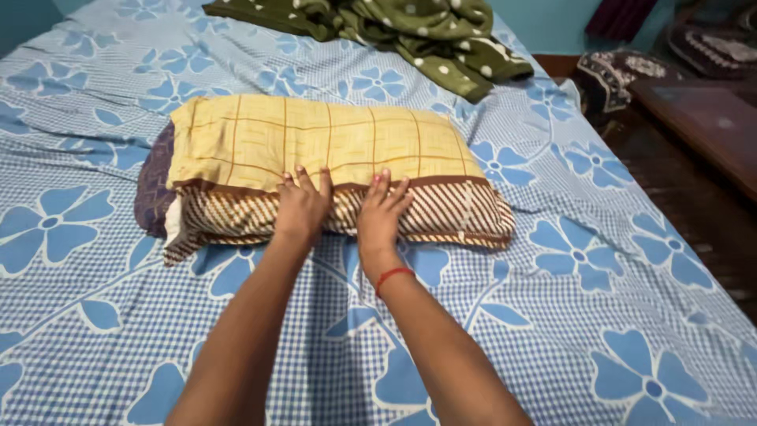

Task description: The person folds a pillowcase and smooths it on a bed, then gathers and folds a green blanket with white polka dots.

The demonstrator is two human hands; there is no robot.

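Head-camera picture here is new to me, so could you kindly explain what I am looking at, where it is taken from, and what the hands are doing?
There is no machine here: a person wears one camera on the head, and it looks down along both bare forearms. The single picture shows that view.

The surface is a bed covered with a blue-and-white checked sheet with large blue flowers. On it lies a yellow checked pillow with a brown striped end, with something dark purple showing at its left end. At the top lies a crumpled olive-green cloth with white dots. To the right of the bed stands dark wooden furniture.

The left hand and the right hand, with a red thread at the wrist, lie flat, side by side, on the pillow's near striped edge. Neither hand closes around anything; they press or rest on it.
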